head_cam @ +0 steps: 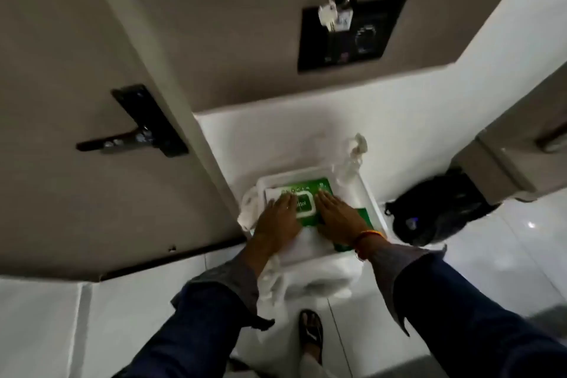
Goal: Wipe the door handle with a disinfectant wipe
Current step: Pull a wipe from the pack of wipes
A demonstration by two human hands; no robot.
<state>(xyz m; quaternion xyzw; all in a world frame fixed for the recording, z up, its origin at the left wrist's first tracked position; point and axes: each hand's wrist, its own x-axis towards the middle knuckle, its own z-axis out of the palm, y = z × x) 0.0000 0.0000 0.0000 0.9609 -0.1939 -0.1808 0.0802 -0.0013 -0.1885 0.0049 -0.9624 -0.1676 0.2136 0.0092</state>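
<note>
A person looks down at two hands. The left hand (pixel 277 218) lies flat, fingers straight and spread a little, on the left side of a green pack of wipes (pixel 302 202). The right hand (pixel 339 218) lies flat the same way on the right side of the pack. Neither hand grips anything; both just press on top. A white flap sits in the middle of the pack, between the two hands. The right wrist has an orange band (pixel 366 238) on it. Both arms wear dark blue sleeves.

The pack rests in a white tray (pixel 369 193) lined with thin white plastic bags (pixel 352 150). It is hard to tell what holds the tray up.

The door handle (pixel 113 143) is black and sticks out to the left from a black plate on a brown door (pixel 61 70). It is up and to the left of the hands, well apart from them.

Keys (pixel 333 14) hang above a black panel (pixel 352 34) on the far wall. A black bag (pixel 435 215) lies on the white floor (pixel 491 255) to the right. A foot in a sandal (pixel 311 331) shows below the tray.
</note>
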